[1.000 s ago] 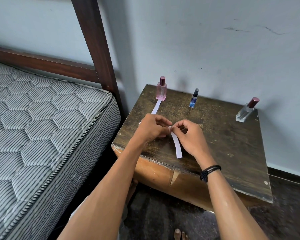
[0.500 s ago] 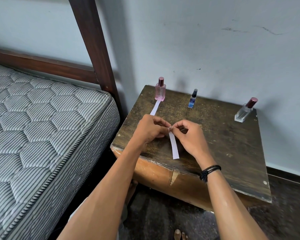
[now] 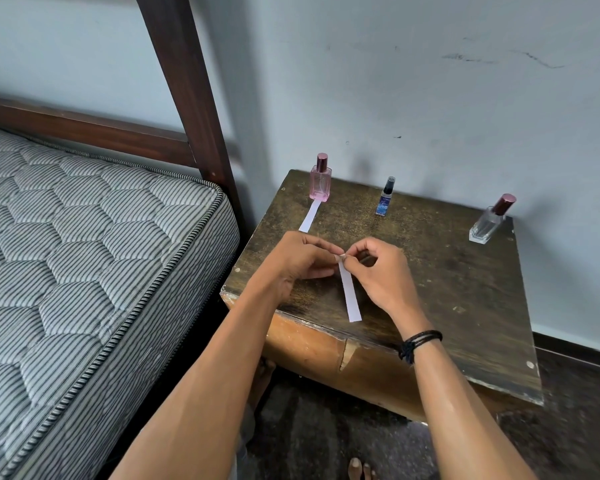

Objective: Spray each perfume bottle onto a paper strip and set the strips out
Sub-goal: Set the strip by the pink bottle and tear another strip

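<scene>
Paper strip [image 3: 350,296], white and narrow, sits over the front middle of the desk [image 3: 465,289]. Its upper end is caught between both hands and its lower end points toward the desk's near edge. Whether that lower end touches the wood cannot be told.

The left grip [image 3: 302,261] pinches the top of the strip between thumb and forefinger, the other fingers curled under. The right grip [image 3: 381,275] pinches the same end from the other side, fingertips meeting those of the left. A dark corded wristband [image 3: 420,342] circles the right wrist.

A second strip [image 3: 310,216] lies flat on the desk, its far end at the base of the pink bottle [image 3: 320,181] and its near end just beyond the left knuckles. The pink bottle stands upright at the back left corner with its cap on. A small blue bottle [image 3: 385,199] with a black cap stands at the back middle, and a clear bottle [image 3: 489,221] with a dark red cap stands near the back right corner. The three are well apart from one another, all close to the pale wall [image 3: 430,98].

Left of the desk is a bed with a striped quilted mattress [image 3: 84,237] and a dark wooden bedpost [image 3: 187,88]. Toes [image 3: 359,469] show on the dark floor [image 3: 326,438] below.
</scene>
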The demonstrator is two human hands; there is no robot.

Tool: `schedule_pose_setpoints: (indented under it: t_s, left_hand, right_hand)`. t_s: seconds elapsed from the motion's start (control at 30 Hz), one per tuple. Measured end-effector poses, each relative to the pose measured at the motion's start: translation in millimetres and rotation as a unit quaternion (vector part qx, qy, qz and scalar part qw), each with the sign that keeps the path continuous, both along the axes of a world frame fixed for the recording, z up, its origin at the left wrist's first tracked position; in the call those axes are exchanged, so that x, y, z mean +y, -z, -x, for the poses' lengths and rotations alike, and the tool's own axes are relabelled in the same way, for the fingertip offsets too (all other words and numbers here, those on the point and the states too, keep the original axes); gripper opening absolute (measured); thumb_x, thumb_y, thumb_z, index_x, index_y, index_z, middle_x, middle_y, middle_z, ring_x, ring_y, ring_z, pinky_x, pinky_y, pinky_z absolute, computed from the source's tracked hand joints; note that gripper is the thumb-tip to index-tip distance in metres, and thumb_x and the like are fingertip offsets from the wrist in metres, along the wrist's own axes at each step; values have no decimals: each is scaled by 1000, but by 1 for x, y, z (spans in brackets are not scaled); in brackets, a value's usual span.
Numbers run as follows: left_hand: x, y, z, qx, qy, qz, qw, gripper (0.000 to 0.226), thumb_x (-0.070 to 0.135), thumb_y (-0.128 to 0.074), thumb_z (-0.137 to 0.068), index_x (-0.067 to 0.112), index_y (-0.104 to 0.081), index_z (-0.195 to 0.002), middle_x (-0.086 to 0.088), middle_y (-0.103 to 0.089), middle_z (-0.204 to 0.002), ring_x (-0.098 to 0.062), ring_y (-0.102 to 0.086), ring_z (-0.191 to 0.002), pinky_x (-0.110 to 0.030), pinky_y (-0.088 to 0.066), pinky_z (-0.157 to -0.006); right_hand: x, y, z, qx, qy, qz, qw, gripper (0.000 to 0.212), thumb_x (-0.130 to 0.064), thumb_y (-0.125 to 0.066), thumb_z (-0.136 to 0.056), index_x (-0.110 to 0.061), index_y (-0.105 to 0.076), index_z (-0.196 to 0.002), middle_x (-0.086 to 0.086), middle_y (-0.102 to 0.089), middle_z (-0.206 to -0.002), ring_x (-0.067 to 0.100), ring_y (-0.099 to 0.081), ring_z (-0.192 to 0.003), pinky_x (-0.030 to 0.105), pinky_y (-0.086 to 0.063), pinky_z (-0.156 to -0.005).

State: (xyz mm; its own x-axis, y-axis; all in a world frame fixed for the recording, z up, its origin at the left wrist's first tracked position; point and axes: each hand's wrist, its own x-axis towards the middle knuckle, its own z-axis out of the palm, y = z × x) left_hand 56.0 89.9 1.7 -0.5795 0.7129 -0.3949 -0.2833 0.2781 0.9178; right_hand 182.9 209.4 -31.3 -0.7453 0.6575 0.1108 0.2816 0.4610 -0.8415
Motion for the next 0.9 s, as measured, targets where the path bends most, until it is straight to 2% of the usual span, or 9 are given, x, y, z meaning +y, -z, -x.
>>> schedule_pose_setpoints:
  t_s: [0.2, 0.37, 0.53, 0.63, 0.8, 0.9]
  left_hand:
    - [-1, -3, 0, -46, -2, 6, 999, 14, -7, -71, -83, 0, -79, -92, -16, -78, -88, -22, -77, -79, -32, -63, -77]
    - [-2, -2, 2, -86, -15, -6, 996, 12, 0, -73, -83, 1, -79, -93, -17, -78, -93, -22, -76, -83, -29, -62, -74]
    - [-3, 0, 4, -119, -27, -10, 993, 12, 2, -73, -86, 3, -79, -96, -15, -78, -90, -18, -75, -76, -25, -60, -65]
    - [-5, 0, 6, -130, -21, -7, 991, 20, -5, -72, -84, 3, -78, -101, -16, -77, -88, -17, -74, -72, -24, -60, -63]
    - [-8, -2, 12, -143, -5, -10, 990, 25, -6, -74, -81, 5, -78, -104, -11, -76, -85, -14, -73, -70, -21, -59, -61]
    - [-11, -3, 17, -143, 19, -14, 989, 29, -5, -77, -78, 9, -79, -103, -12, -77, -88, -15, -75, -74, -22, -59, -62]
  right_hand:
    - [-2, -1, 0, 6, -7, -2, 1000, 9, -24, -77, -90, -26, -71, -84, -14, -70, -80, 0, -64, -78, 22, -50, -67]
    - [-2, -2, 0, 9, -4, -12, 1000, 9, -24, -77, -90, -26, -71, -84, -16, -70, -81, -1, -64, -80, 19, -48, -66]
    - [-3, -5, 0, 32, -26, -18, 999, 8, -19, -76, -91, -24, -71, -86, -18, -69, -84, 0, -64, -82, 10, -48, -67]
    - [-3, -6, -2, 44, -52, -14, 998, 7, -19, -75, -91, -23, -71, -88, -17, -70, -88, 4, -65, -83, 15, -50, -68]
    - [0, -4, -4, 39, -101, -17, 994, 12, -24, -69, -97, -33, -65, -93, -22, -66, -91, 10, -62, -75, 28, -48, -67]
    - [1, -3, -5, 34, -125, -24, 991, 9, -28, -65, -101, -35, -61, -97, -20, -65, -93, 21, -59, -70, 36, -48, -65]
